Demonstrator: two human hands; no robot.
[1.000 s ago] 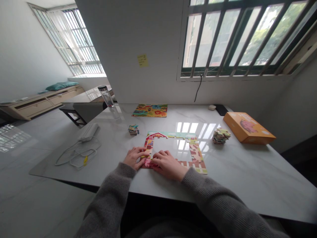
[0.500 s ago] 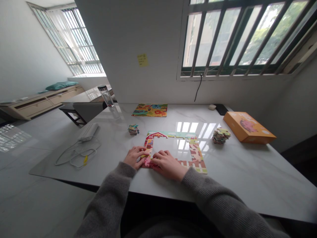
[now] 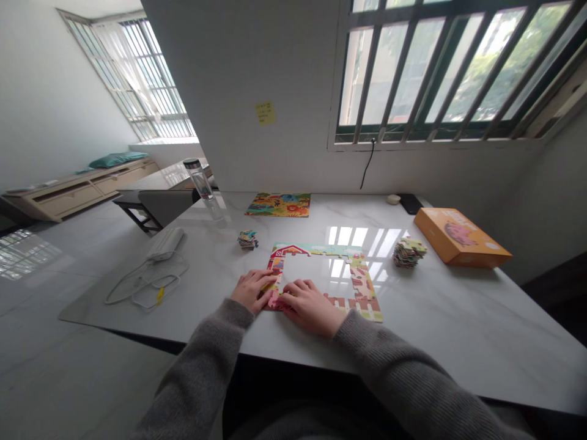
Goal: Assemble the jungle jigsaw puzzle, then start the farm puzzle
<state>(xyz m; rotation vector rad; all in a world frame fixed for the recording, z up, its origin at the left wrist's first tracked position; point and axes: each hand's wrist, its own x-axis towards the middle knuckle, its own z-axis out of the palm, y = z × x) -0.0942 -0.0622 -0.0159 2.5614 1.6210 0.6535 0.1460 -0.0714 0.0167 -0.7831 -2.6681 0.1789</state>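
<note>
A jigsaw puzzle border [image 3: 362, 284] with a red barn at its top left lies on the white marble table [image 3: 458, 324]; its middle is unfilled. My left hand [image 3: 250, 289] rests with curled fingers on the border's near left corner. Beside it, my right hand [image 3: 309, 305] lies on the near edge, its fingers pressing the pieces down. What sits under the fingertips is hidden. A small stack of pieces [image 3: 247, 239] stands beyond my left hand, and a larger stack [image 3: 408, 252] stands to the right of the border.
An orange puzzle box [image 3: 458, 237] lies at the right. A finished colourful puzzle [image 3: 279, 205] lies at the back by the wall. A clear bottle [image 3: 202, 186] stands at the back left. A white adapter with coiled cable [image 3: 151, 269] lies left. A dark phone [image 3: 409, 202] is near the wall.
Both hands stay on the near left corner of the border; only the view has shifted slightly.
</note>
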